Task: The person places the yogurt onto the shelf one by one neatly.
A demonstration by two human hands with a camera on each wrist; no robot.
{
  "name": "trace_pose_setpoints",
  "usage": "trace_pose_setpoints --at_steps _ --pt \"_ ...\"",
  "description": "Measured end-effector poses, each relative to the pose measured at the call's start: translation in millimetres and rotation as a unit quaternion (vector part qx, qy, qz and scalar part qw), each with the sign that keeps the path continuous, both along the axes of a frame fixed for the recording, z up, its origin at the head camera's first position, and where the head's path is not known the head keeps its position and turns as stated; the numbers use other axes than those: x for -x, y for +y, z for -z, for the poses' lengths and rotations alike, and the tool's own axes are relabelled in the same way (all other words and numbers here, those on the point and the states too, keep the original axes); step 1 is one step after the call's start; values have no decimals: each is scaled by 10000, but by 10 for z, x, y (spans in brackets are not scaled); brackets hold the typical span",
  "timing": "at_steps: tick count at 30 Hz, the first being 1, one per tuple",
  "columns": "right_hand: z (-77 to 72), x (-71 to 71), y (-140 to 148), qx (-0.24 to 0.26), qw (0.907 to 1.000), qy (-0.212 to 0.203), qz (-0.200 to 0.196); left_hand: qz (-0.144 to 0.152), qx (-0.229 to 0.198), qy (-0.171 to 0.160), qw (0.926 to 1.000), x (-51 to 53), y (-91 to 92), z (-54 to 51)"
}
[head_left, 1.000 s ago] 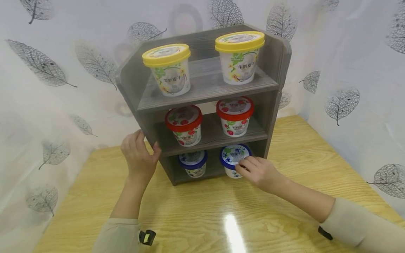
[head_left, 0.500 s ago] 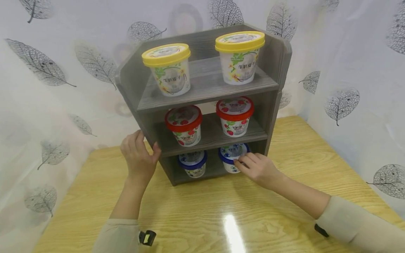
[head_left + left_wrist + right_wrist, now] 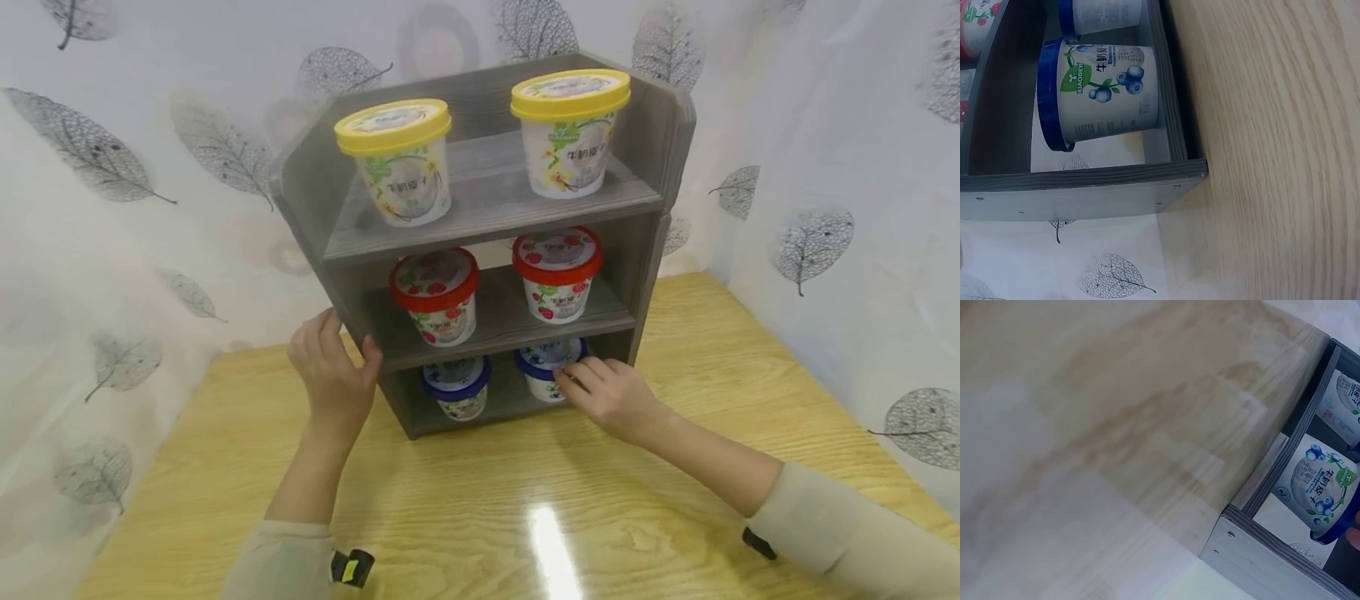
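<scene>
On the bottom shelf of a grey wooden rack (image 3: 495, 218), my right hand (image 3: 611, 400) touches the front of a blue-lidded tub (image 3: 546, 388) with its fingertips. In the right wrist view, fingertips (image 3: 1354, 536) meet that tub's lid rim. Blueberries are printed on its white wall. A second blue-lidded tub (image 3: 461, 408) stands to its left, seen close up in the left wrist view (image 3: 1107, 94). My left hand (image 3: 333, 367) rests against the rack's left side, its thumb near the front edge. Both tubs stand upright.
Two red-lidded tubs, left (image 3: 444, 321) and right (image 3: 558, 300), stand on the middle shelf. Two larger yellow-lidded tubs, left (image 3: 408, 187) and right (image 3: 566, 158), stand on top. The rack sits on a wooden table (image 3: 450, 517) before a leaf-patterned backdrop (image 3: 210, 50).
The right blue-lidded tub has slid back, deeper into the bottom shelf, with my right fingertips following against its front. My left hand stays at the rack's side.
</scene>
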State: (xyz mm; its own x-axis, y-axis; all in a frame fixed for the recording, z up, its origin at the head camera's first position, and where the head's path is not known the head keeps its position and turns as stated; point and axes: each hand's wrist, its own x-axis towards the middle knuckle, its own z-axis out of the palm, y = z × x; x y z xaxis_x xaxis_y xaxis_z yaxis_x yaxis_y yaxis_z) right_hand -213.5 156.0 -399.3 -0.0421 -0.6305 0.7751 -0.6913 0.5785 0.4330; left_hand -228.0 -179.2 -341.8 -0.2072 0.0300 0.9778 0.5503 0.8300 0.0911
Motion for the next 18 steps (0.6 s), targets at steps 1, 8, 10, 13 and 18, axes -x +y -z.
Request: trace_pose_setpoints --at_steps 1,8,10,13,18 --pt "-2 2 1 24 10000 -24 -5 -5 2 -17 10000 -2 5 -2" --pt "-4 -23 8 186 9998 -24 -51 -16 -110 -173 9998 -70 43 2" --pt "-22 -48 0 304 9994 -160 -80 -5 -321 -207 9993 -118 70 8" --pt "-70 -106 -22 535 9972 -505 -112 -8 -691 -277 9972 -216 116 11" --pt "-186 -228 -65 699 9921 -1045 15 52 -744 -400 9964 -390 163 -11"
